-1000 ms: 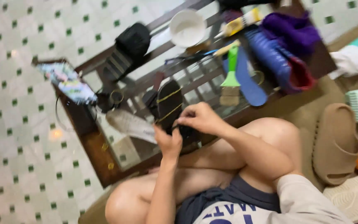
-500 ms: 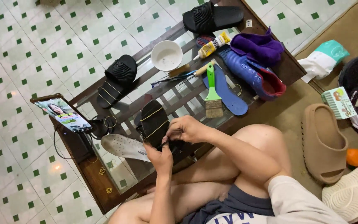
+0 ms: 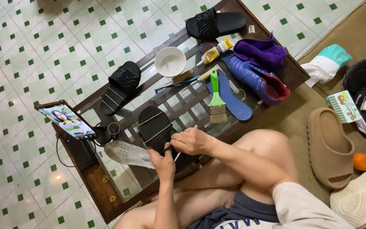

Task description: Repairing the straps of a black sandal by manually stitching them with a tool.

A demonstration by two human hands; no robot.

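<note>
My left hand (image 3: 164, 161) grips the near end of a black slide sandal (image 3: 155, 125) that lies sole-up on the glass table (image 3: 106, 186) with rubber bands wrapped around it. My right hand (image 3: 191, 141) is closed beside it, fingers pinched at the sandal's edge on a thin rubber band; a small thin stick pokes out of that fist. A white insole (image 3: 128, 153) lies just left of the sandal.
Also on the table: a banded black sandal (image 3: 121, 85), another black sandal (image 3: 214, 23), white bowl (image 3: 170, 61), glue tube (image 3: 214, 51), green brush (image 3: 217, 104), blue insole (image 3: 231, 95), blue shoe (image 3: 255, 78), purple cloth (image 3: 261, 51), phone (image 3: 66, 121). Tan slide (image 3: 329, 146), orange (image 3: 363, 161) on floor.
The camera view shifted and steadied, bringing more of the table in. My hands stay on the near sandal, with the right hand's fingers working at its edge.
</note>
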